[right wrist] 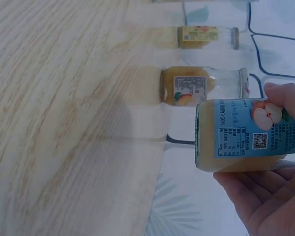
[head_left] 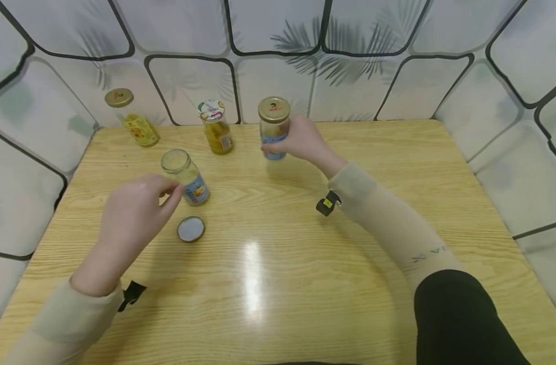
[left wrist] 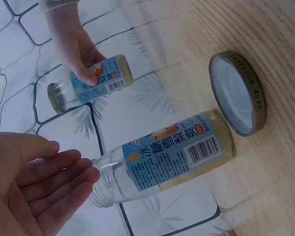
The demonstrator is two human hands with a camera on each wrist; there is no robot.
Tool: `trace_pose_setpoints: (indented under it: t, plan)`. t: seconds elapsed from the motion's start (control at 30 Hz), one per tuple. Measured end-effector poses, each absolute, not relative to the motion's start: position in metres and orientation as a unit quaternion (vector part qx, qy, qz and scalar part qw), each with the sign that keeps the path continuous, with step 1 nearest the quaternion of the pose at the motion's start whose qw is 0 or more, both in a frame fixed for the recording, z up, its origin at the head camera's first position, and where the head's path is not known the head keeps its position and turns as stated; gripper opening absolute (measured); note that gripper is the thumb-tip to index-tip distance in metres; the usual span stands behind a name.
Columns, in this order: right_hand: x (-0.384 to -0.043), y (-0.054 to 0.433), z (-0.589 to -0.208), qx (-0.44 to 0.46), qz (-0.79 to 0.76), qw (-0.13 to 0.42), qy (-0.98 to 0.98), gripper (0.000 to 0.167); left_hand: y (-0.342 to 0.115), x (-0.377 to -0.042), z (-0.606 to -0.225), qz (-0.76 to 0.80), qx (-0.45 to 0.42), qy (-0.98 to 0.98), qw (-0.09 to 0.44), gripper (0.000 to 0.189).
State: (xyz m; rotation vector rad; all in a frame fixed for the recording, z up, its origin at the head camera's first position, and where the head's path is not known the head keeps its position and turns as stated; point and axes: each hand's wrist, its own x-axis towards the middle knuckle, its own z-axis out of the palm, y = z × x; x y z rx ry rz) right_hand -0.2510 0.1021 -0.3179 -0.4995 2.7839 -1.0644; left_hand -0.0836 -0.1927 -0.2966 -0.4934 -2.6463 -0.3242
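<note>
My right hand (head_left: 301,139) grips a glass jar (head_left: 274,138) with a gold lid, a blue label and pale contents. In the right wrist view its base looks raised slightly off the table. An uncapped jar (head_left: 195,187) with a matching blue label stands upright at the left. My left hand (head_left: 138,208) is beside that jar's mouth, fingers loosely bent and holding nothing; in the left wrist view the fingertips (left wrist: 91,174) come close to the rim, and contact is unclear. A gold lid (head_left: 191,229) lies on the table near the jar, white inside up.
Behind stand a gold-lidded jar (head_left: 141,129) with a yellow label and a jar of yellow fruit (head_left: 218,134) with a patterned lid. The wooden table (head_left: 305,284) meets a patterned wall covering (head_left: 273,76) at the back and sides.
</note>
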Motion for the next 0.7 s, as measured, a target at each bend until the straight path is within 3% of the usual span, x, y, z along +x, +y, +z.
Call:
trace_pose_setpoints:
  t: [0.47,0.7]
  plan:
    - [-0.230,0.102,-0.304,-0.209,-0.345,0.047,0.914,0.059,-0.168,-0.087,-0.288,-0.114,-0.238,-0.926,0.271,0.012]
    - [-0.217,0.101,-0.304,-0.233,-0.346,0.044,0.908,0.058,-0.156,-0.094,-0.280,-0.125,-0.272,-0.907,0.296,0.025]
